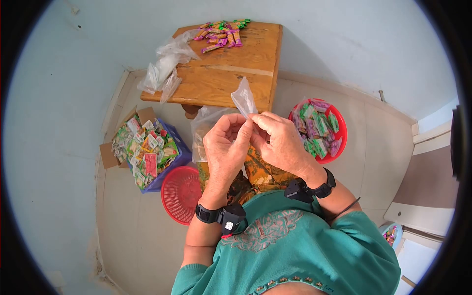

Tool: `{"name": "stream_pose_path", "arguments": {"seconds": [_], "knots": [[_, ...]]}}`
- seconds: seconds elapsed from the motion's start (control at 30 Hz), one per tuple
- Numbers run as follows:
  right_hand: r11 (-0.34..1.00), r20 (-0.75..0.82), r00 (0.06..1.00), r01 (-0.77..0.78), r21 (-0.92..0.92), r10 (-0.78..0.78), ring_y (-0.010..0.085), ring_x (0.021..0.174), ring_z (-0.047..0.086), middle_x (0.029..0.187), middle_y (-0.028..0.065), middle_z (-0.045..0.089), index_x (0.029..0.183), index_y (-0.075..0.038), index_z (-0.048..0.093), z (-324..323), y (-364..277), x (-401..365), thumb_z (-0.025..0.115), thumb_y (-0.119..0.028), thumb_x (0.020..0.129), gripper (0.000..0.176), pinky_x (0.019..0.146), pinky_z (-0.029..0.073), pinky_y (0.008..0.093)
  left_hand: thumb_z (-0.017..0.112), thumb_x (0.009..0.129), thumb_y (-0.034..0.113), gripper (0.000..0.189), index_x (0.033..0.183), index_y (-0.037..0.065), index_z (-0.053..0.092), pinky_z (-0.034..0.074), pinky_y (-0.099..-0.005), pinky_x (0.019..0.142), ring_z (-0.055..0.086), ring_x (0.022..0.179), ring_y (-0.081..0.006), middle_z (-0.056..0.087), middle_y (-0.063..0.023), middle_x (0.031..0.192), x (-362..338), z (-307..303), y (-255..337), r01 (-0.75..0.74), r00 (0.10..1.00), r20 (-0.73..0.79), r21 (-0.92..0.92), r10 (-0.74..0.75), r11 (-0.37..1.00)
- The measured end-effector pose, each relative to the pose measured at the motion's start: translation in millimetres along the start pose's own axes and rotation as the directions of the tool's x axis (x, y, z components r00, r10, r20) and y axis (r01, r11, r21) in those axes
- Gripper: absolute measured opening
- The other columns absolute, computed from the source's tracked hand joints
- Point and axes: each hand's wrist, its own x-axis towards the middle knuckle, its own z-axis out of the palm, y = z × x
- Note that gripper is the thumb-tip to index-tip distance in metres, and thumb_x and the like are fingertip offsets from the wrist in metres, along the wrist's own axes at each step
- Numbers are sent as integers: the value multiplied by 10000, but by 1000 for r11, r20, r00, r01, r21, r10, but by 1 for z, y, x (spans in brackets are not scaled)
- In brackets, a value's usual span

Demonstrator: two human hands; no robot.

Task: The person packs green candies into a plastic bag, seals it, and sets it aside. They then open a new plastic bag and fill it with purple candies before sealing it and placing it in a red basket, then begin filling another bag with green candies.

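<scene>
The left hand (225,142) and the right hand (282,142) met in front of the body, just beyond the lap; the fingertips of each were closed on the lower end of a small clear bag (243,97), which stood up between them with its upper part over the near edge of the wooden table (246,64); a pile of wrapped bars (221,35), with purple and green ends, lay at the table's far side; a heap of clear plastic (169,61) lay on its left part, spilling over the edge; another plastic bag (200,130) was near the left hand, partly hidden by it; to the left, on the floor, a blue crate (183,156) held many colourful packets (147,147), with an open cardboard box (109,156) beside it; a red basket (179,191) stood near the crate; to the right of the hands, a red basin (341,129) held filled clear packs (317,127) with green and purple contents; a black device (231,219) was strapped to the left wrist.
</scene>
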Motion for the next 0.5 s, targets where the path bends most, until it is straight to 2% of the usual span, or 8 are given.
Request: {"name": "stream_pose_path", "arguments": {"seconds": [0.23, 0.33, 0.4, 0.5], "knots": [[1000, 3, 1000, 12, -1, -12, 406, 841, 677, 954, 210, 676, 1133, 38, 653, -2, -1, 0, 709, -25, 813, 330, 679, 556, 440, 654, 947, 54, 129, 1001, -59, 685, 538, -233, 718, 649, 785, -62, 712, -34, 839, 0, -3, -4, 4, 999, -49, 65, -1, 998], [994, 44, 997, -63, 95, 59, 397, 809, 680, 911, 210, 673, 1119, 44, 658, -3, -1, 2, 697, -9, 817, 309, 651, 552, 425, 635, 966, 47, 128, 1014, -63, 679, 540, -237, 745, 651, 805, -73, 701, -33, 864, -1, -5, -3, 20, 999, -41, 87, -17, 996], [994, -22, 1000, 8, 105, -6, 394, 799, 687, 895, 222, 680, 1086, 61, 669, 0, 4, 1, 670, 1, 848, 246, 649, 554, 409, 619, 984, 37, 125, 1027, -68, 670, 546, -241, 778, 662, 830, -91, 695, -40, 899, -1, -7, -3, 35, 999, -24, 84, -33, 996], [992, -90, 996, 30, 120, -19, 402, 802, 692, 898, 236, 689, 1052, 74, 680, 2, 4, 1, 647, -6, 885, 188, 664, 562, 406, 616, 988, 37, 136, 1038, -75, 673, 556, -252, 803, 669, 845, -100, 700, -47, 910, -2, -9, -5, 35, 999, -20, 115, -33, 993]]}}
